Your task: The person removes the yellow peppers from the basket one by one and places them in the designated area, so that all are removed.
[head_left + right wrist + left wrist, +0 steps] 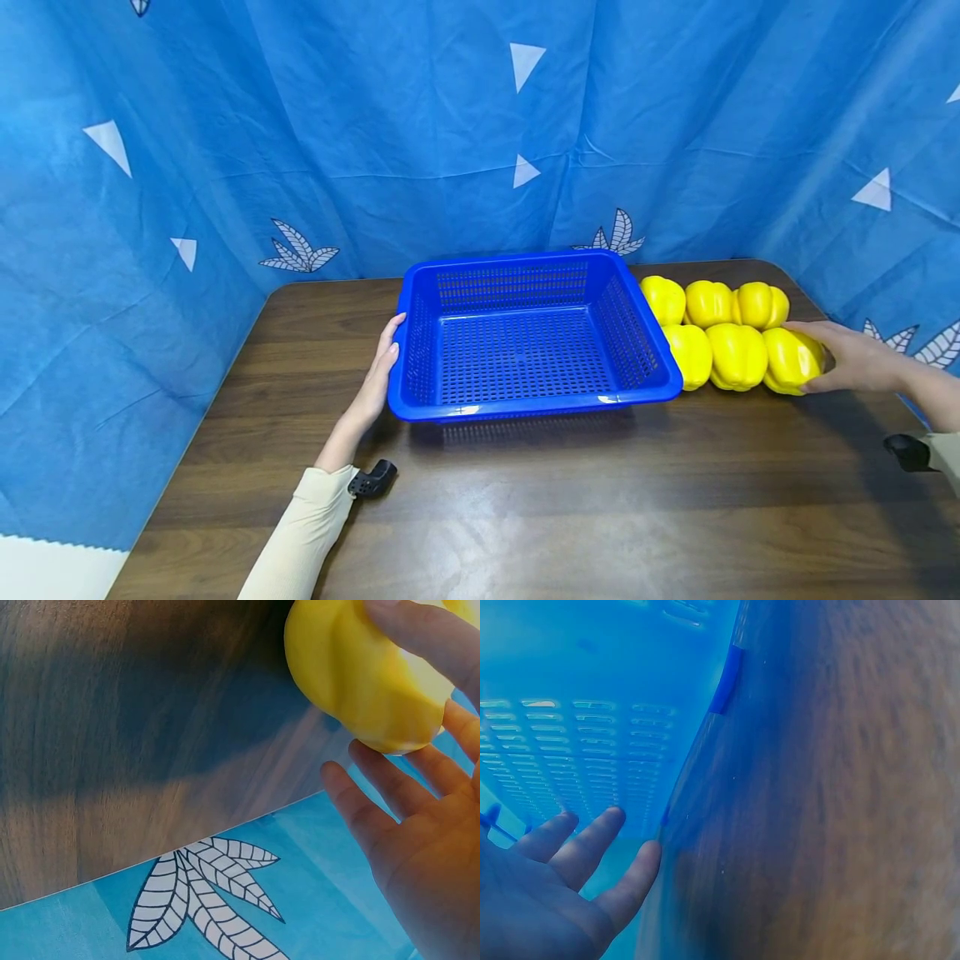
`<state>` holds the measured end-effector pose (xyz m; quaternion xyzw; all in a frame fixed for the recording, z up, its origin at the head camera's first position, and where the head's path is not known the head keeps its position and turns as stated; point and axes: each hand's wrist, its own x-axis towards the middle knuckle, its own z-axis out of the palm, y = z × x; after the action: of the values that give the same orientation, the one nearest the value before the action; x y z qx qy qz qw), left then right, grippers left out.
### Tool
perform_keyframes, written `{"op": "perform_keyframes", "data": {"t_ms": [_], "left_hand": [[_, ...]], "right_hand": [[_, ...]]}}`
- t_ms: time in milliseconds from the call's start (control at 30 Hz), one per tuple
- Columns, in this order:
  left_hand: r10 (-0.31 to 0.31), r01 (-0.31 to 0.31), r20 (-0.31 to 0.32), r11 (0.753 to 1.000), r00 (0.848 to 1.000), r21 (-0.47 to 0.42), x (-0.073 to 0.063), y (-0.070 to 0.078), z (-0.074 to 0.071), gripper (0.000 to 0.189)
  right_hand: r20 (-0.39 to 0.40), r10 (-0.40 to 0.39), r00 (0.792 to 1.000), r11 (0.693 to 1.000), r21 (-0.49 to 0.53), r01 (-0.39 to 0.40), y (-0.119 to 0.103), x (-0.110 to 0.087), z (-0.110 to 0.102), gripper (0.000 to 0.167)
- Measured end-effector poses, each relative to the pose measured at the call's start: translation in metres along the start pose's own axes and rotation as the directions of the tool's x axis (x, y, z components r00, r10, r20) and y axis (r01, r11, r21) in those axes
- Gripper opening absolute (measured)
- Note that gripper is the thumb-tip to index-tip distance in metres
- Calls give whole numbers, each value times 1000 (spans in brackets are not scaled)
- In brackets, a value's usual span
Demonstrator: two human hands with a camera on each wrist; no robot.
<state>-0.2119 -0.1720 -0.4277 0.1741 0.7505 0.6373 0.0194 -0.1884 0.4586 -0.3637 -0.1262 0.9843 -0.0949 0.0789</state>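
Note:
A blue plastic basket (525,407) with slotted walls sits in the middle of the table, nothing inside it. My left hand (375,379) touches its left side; in the left wrist view the fingers (592,844) lie fairly straight and spread against the outer wall. Along the basket's right side, several yellow bell peppers stand in two rows. My right hand (855,357) holds the front-row yellow bell pepper (789,362) at the far right end, thumb (427,634) on one side and fingers on the other. The pepper's other side is hidden in the right wrist view.
Other yellow bell peppers (737,354) sit close together between the held one and the basket. The brown wooden table (525,517) ends at a blue curtain (375,125) behind and at both sides.

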Motion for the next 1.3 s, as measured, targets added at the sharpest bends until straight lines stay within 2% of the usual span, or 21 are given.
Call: {"op": "perform_keyframes", "data": {"t_ms": [500,733,867,1100,1300], "left_hand": [[12,-12,-1,1000,1000,-4,0,0,0,52],[14,-14,0,1000,1000,-2,0,0,1,53],[11,-10,-4,1000,1000,4,-1,0,1,52],[-2,2,-4,1000,1000,6,0,0,0,53],[-37,38,47,999,998,-16,-1,6,-7,52]], "right_hand": [[12,32,999,999,19,-32,0,-1,4,94],[-51,-11,999,1000,26,12,-3,-5,5,92],[-62,-21,998,999,32,23,-3,-5,6,93],[-28,7,1000,997,77,-5,-4,-6,7,97],[-15,55,998,997,56,-54,-7,-9,1,107]]}}
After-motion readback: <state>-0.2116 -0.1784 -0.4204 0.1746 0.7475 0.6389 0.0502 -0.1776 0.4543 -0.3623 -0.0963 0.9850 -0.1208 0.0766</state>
